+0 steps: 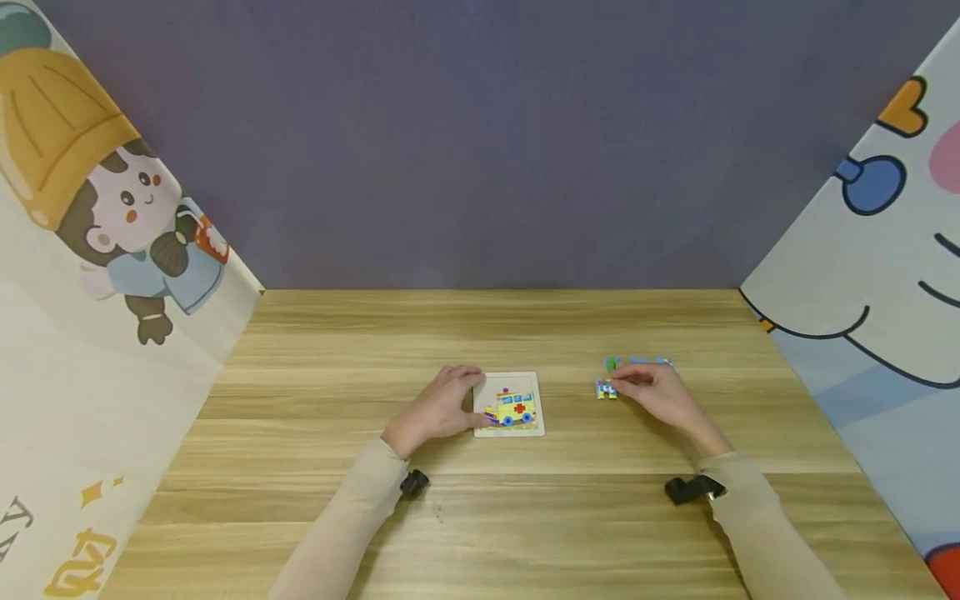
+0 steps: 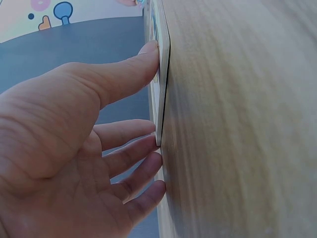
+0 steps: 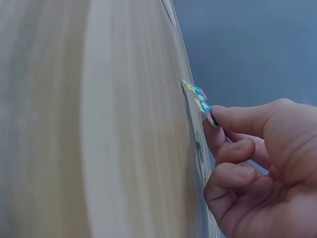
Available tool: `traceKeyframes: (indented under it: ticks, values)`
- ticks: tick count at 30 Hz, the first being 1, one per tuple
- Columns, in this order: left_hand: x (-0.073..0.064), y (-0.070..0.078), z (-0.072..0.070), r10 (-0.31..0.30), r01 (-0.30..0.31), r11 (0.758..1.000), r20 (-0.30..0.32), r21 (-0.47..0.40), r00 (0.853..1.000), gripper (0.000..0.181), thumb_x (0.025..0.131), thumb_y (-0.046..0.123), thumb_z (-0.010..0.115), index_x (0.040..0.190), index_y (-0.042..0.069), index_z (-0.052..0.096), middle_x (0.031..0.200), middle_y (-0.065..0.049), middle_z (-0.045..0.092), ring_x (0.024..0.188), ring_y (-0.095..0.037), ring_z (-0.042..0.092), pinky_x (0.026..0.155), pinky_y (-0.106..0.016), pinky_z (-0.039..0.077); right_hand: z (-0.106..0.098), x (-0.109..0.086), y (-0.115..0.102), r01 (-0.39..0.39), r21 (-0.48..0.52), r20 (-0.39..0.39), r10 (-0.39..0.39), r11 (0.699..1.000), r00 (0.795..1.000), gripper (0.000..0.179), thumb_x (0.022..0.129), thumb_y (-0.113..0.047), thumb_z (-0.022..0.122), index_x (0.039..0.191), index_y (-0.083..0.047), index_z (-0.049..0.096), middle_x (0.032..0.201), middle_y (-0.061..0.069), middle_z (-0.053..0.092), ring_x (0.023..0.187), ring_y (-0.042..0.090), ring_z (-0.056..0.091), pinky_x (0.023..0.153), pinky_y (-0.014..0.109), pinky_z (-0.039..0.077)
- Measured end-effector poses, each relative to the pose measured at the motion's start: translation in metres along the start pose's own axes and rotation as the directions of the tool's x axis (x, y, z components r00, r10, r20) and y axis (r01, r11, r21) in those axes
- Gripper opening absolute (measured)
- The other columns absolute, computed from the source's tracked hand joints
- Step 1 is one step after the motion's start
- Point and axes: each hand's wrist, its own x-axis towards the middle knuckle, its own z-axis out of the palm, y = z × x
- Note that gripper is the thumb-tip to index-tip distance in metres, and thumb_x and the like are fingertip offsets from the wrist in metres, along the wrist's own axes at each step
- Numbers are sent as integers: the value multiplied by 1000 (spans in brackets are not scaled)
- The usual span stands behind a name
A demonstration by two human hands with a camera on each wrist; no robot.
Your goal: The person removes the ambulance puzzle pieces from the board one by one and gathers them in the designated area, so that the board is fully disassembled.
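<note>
A white-framed puzzle board point(image 1: 509, 432) with a yellow ambulance picture lies on the table. My left hand point(image 1: 444, 404) rests at its left side. Its thumb lies on the lower left part of the board and its fingertips touch near the upper left corner; the left wrist view shows these fingers point(image 2: 130, 157) loosely extended along the edge. To the right of the board, my right hand point(image 1: 663, 396) pinches a small colourful puzzle piece point(image 3: 205, 106) between thumb and index finger. Another puzzle piece point(image 3: 193, 88) shows just beyond it, close to the tabletop.
Several blue and green puzzle pieces point(image 1: 612, 363) lie behind my right hand, partly hidden by it. The wood-grain table point(image 1: 480, 525) ends at a dark grey back panel point(image 1: 495, 150). Cartoon-printed panels stand at left point(image 1: 90, 350) and right point(image 1: 847, 242).
</note>
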Motion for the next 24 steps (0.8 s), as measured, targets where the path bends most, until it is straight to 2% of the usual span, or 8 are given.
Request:
traceKeyframes:
  ticks: [8,17,21,24]
  values:
    - [0,0,1,-2,2,1000,4,0,1000,82,90,39,85,157,5,51,169,-13,43,158,-36,36,132,-52,30,-8,0,9,-2,-43,-38,0,999,999,26,102,-24,74,119,-5,80,120,18,78,95,7,68,80,21,55]
    - [1,0,1,1,-1,1000,4,-3,1000,83,91,39,85,157,5,50,168,-13,43,157,-36,36,132,-53,30,-12,-1,11,-47,-56,-51,44,997,998,30,103,-28,73,121,-4,79,125,22,76,107,30,75,84,23,56]
    - [1,0,1,1,-1,1000,3,-1,1000,83,90,39,85,157,5,50,168,-13,44,157,-36,36,132,-53,30,-12,-2,10,-54,-68,-58,50,996,997,29,101,-27,75,119,-4,79,117,19,78,101,26,75,81,22,55]
    - [1,0,1,1,-1,1000,2,0,1000,83,90,40,85,157,5,50,168,-13,44,157,-36,36,132,-53,29,-12,-4,10,-52,-94,-42,48,994,998,28,99,-25,78,117,-4,80,107,12,78,94,18,69,76,23,53]
